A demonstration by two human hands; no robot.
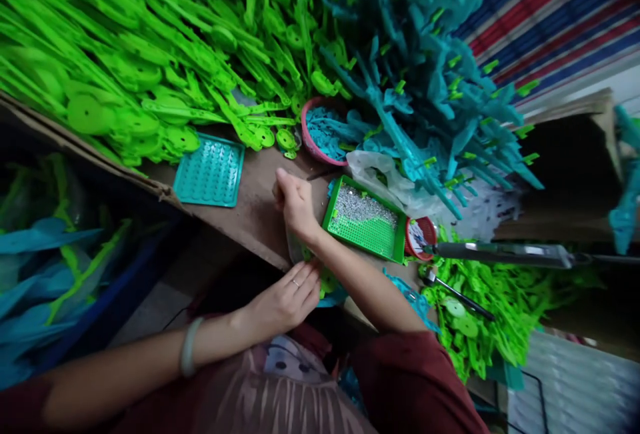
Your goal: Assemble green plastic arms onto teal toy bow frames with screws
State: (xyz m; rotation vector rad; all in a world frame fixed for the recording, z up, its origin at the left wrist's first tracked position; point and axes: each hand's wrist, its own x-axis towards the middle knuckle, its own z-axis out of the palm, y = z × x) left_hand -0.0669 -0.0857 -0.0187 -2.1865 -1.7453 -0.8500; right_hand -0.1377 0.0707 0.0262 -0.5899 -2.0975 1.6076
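My left hand (293, 294), with a ring on one finger, lies over a bright green plastic part (327, 282) at the table's front edge. Its fingers are pressed together on that part, and blue plastic shows just below. Crossing above it, my right hand (296, 204) is closed like a fist over the brown tabletop; whatever its fingers hold, if anything, is hidden. Right of this fist stands a green basket tray (330, 224) with many small silvery metal pieces. A teal dimpled tray (210, 171) lies to the left.
Green plastic parts (125, 61) are heaped at the back left, blue ones (415, 54) at the back right. A pink bowl (306, 131) holds blue pieces. Beside a red basket (427, 231), a dark bar-shaped tool (505, 253) reaches in from the right, above more green parts (490, 301).
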